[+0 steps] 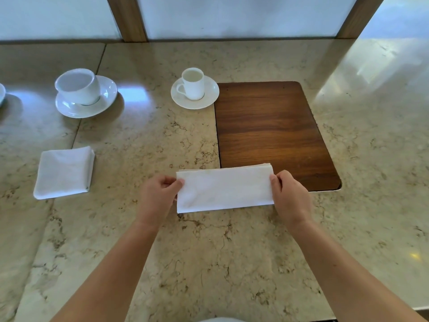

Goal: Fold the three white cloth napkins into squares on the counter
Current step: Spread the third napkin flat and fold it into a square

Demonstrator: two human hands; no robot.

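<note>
A beige marble counter fills the view, with a dark wooden board set flush into it right of centre. A white napkin folded into a long strip lies at the near edge of the board, partly over its corner and partly on the marble. The left hand pinches the strip's left end, thumb on top and fingers curled beneath. The right hand grips the right end the same way. Well to the left, a napkin folded square rests on the counter. Behind it stands a wide white cup on a saucer, and a small espresso cup on a saucer touches the board's far left corner.
</note>
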